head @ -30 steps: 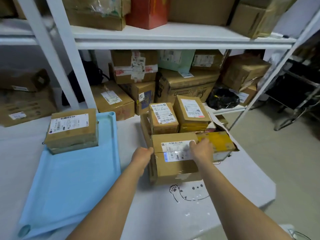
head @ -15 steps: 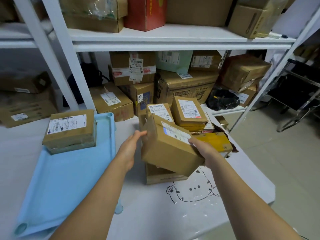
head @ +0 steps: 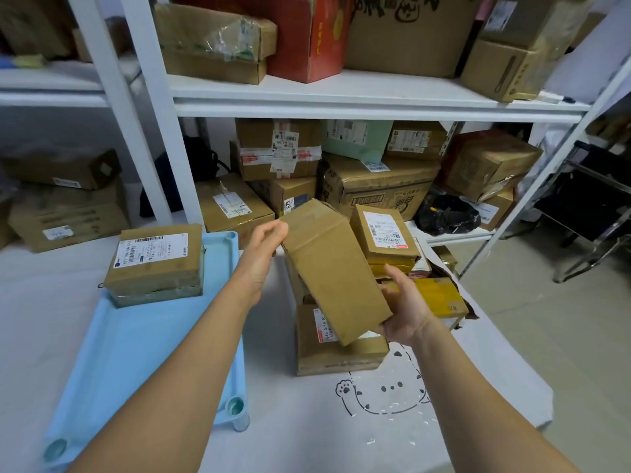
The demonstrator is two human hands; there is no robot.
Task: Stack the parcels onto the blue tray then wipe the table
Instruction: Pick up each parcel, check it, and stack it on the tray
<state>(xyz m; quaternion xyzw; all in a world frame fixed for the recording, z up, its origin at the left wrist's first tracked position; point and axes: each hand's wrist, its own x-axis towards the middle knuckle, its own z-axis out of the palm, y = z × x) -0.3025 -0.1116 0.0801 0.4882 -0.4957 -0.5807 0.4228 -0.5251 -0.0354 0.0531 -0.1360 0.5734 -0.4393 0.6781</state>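
- A plain brown parcel (head: 336, 271) is up in the air between both hands. It is tilted, with its blank face toward the camera, above the pile at the middle of the table (head: 307, 435).
- The left hand (head: 263, 247) holds its upper left corner, fingers bent round the edge.
- The right hand (head: 406, 308) grips its lower right end, with the thumb along the side and the fingers curled underneath.
- Right below it a flat box (head: 341, 358) with a white label lies on the table.
- A yellow parcel (head: 440, 297) lies just behind the right hand. Farther back, a labelled parcel (head: 384, 233) sits on top of the pile.
- The blue tray (head: 136, 353) lies on the left part of the table, and the left forearm crosses above its right edge.
- One taped parcel (head: 155, 264) with a large label rests at the tray's far end.
- A cat drawing (head: 382, 394) marks the table cover beside the right forearm.
- White shelves (head: 341, 97) stand behind the table, crowded with cardboard boxes.
- A red box (head: 307, 35) stands on the upper shelf and a black bag (head: 444, 213) on the lower one.
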